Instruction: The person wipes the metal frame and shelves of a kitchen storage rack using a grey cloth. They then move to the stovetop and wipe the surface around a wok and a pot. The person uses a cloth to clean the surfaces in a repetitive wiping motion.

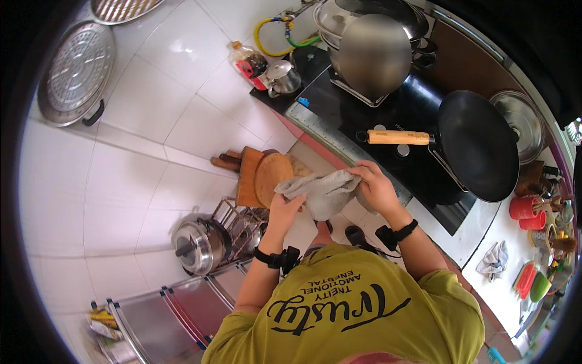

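A grey cloth [328, 193] hangs stretched between my two hands, in front of my body and beside the stove's front edge. My left hand [286, 208] pinches its left end with thumb and fingers. At the other end, my right hand [376, 184] grips the cloth near the counter edge. Past my right hand lies the black glass gas stove [359, 119]. On it rests a black wok [478, 145], its wooden handle [399, 137] pointing towards the left. Part of the cloth hangs in folds below my fingers.
Left of my hands stand round and square wooden cutting boards [274, 175]. A lidded steel pot [200, 248] is lower left. A large steel steamer pot [332, 27] sits on the far burner, near a bottle [250, 66] and a small metal pot [283, 77]. Another cloth [493, 260] lies on the right counter.
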`<state>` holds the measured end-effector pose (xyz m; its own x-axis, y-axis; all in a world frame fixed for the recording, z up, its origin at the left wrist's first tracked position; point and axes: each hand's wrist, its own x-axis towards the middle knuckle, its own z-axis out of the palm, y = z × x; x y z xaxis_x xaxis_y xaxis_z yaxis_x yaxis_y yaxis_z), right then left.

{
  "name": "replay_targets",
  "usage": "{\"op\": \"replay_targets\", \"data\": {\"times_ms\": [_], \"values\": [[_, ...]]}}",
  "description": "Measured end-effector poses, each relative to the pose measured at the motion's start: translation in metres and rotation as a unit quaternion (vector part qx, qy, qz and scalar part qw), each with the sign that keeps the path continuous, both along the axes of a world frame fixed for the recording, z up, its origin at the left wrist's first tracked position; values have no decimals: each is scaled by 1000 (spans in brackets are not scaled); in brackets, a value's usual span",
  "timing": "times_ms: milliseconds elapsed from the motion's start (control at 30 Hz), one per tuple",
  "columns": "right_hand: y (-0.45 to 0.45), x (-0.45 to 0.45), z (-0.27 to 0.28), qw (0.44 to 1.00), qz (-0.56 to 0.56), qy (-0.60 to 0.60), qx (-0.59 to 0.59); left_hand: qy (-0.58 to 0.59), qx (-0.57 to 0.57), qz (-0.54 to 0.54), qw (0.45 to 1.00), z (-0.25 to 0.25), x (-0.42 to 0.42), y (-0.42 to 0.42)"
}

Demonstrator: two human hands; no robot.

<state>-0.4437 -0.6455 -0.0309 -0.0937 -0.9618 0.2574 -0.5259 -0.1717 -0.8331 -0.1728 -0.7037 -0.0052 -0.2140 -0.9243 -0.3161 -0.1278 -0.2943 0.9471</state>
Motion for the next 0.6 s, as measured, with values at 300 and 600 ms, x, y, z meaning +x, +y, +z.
{"op": "replay_targets", "data": {"times_ms": [300,600], "values": [[-95,21,16,983,-137,124,-12,96,-10,-45,994,9,-49,-153],[-166,26,-31,902,-299,300,87,58,-63,-208,974,-58,-120,-277]]}}
